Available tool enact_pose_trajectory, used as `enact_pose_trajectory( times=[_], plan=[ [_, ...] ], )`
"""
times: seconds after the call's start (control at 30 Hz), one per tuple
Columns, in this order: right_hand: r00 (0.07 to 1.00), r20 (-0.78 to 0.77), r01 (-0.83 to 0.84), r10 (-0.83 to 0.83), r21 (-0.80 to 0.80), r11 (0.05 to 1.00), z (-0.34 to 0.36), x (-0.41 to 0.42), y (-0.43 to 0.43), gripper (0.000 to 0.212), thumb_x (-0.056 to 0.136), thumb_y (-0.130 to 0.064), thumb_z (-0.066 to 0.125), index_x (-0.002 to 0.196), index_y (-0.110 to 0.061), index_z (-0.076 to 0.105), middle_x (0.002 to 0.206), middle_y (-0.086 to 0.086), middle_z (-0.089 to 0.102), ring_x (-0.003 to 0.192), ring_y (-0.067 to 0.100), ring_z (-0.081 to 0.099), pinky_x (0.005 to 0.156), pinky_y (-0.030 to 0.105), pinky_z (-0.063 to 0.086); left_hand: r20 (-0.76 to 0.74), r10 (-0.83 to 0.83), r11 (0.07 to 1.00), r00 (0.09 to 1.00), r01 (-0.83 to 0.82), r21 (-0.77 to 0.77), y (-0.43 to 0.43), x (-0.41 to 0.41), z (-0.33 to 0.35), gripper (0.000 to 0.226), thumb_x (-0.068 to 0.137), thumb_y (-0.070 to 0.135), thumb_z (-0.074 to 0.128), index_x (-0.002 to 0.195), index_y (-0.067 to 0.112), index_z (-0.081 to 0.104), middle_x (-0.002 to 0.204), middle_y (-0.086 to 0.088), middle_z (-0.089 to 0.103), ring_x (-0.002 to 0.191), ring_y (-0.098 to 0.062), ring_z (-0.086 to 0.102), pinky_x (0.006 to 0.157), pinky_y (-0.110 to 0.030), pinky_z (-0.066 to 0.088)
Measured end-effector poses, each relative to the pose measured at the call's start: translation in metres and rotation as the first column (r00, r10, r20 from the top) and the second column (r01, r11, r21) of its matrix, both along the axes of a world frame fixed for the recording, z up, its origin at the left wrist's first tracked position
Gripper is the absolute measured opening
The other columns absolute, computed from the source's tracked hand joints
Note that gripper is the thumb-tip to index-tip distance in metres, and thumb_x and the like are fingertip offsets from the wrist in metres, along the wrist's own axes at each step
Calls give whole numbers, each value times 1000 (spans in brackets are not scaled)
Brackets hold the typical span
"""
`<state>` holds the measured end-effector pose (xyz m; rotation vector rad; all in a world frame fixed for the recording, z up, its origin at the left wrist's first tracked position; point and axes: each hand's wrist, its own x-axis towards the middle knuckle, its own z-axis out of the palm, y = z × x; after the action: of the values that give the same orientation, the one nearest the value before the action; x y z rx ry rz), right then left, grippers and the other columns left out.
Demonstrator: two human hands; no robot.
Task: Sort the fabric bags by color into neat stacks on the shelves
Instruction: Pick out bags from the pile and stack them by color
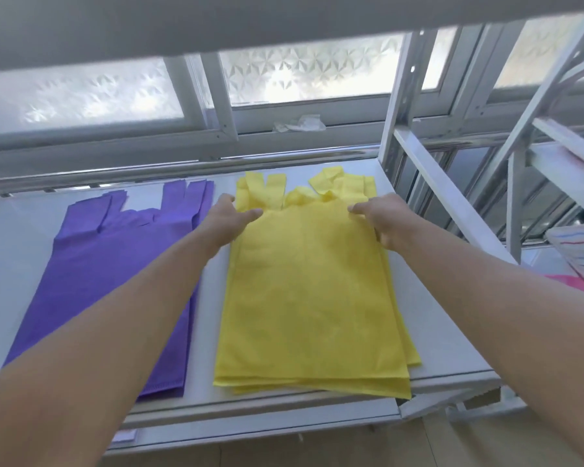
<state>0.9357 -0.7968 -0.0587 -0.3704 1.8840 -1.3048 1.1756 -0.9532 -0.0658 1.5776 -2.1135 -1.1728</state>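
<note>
Both hands should press flat and nudge the yellow bags point(304, 291) until their splayed front corners line up. The left hand point(228, 219) lies open on the stack's far left edge; the right hand point(383, 220) seems to pinch the far right edge. Purple bags point(115, 264) sit just left of the left hand.

Single head-worn wide-angle view, looking forward and down onto one shelf level.

I have one camera only, so no second view shares any of the scene. It faces the frosted window point(311, 75) beyond the far edge of the white shelf point(452, 332), with the underside of the upper shelf point(216, 18) cutting across the top. The camera sits close: both forearms enter from the near corners, and the near shelf edge runs low in frame. Wide-angle bending shows in the rack upright point(397, 96) at right.
</note>
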Motion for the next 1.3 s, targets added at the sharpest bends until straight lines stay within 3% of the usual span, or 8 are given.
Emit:
enact_pose_trajectory(
  times=[0.2, 0.37, 0.47, 0.63, 0.8, 1.0, 1.17, 1.3],
  plan=[
    [983, 40, -179, 177, 73, 981, -11, -7, 20, 74, 76, 3, 84, 143, -4, 54, 121, 11, 71, 98, 28, 75, 69, 36, 64, -4, 280, 960, 960, -280, 10, -11, -31, -1, 77, 76, 40, 91, 128, 2, 49, 126, -12, 60, 113, -30, 60, 88, -40, 53],
    [955, 104, -288, 278, 94, 953, -6, -12, 47, 48, 79, 6, 82, 124, -4, 67, 108, 12, 78, 97, 26, 77, 67, 31, 62, -102, 153, 987, 983, -157, -37, -11, -25, -1, 40, 73, 39, 93, 77, 9, 66, 78, -3, 62, 72, -22, 61, 61, -28, 48],
    [931, 124, -353, 343, 67, 933, -8, -15, 55, 52, 74, 2, 88, 121, -7, 68, 105, 10, 79, 99, 26, 77, 82, 38, 64, -11, 99, 987, 995, -100, -130, -4, -17, -4, 54, 72, 50, 91, 102, 11, 69, 101, -5, 68, 98, -25, 66, 90, -41, 56],
    [922, 70, -387, 381, 111, 916, -8, -15, 46, 68, 61, -14, 99, 120, -11, 66, 104, 7, 80, 98, 23, 77, 95, 44, 60, 64, 34, 970, 997, -18, -241, 4, -9, -16, 80, 74, 54, 88, 139, 17, 61, 129, -9, 59, 121, -27, 59, 104, -46, 50],
    [963, 14, -269, 269, 37, 962, -7, -15, 22, 58, 72, -40, 92, 117, -12, 68, 106, 7, 79, 93, 25, 78, 87, 50, 63, 109, 54, 956, 993, -19, -292, -10, -21, -23, 81, 66, 63, 87, 133, 24, 65, 128, -9, 53, 126, -29, 53, 105, -50, 48],
    [997, -47, -66, 64, -46, 997, -12, -9, 3, 38, 78, -13, 89, 109, -1, 72, 92, 12, 80, 84, 28, 79, 78, 50, 65, 133, 227, 967, 965, -207, -146, -10, -35, -23, 86, 71, 54, 89, 131, 9, 46, 133, -13, 59, 123, -34, 58, 97, -44, 52],
    [970, -242, -50, 34, -58, 997, -12, -2, 1, 45, 61, -27, 100, 96, -18, 72, 94, 2, 78, 86, 23, 76, 80, 45, 64, 222, 225, 894, 949, -111, -433, 3, -41, -23, 72, 82, 57, 79, 129, 9, 52, 133, -14, 52, 130, -33, 49, 103, -45, 45],
    [954, -299, -30, 26, -9, 999, -19, -1, 2, 71, 48, -49, 101, 104, -15, 72, 101, 1, 76, 93, 24, 74, 84, 45, 62, 253, 176, 939, 952, -85, -332, 0, -43, -29, 75, 80, 62, 78, 130, 12, 54, 133, -12, 55, 128, -33, 52, 102, -46, 47]
  ],
)
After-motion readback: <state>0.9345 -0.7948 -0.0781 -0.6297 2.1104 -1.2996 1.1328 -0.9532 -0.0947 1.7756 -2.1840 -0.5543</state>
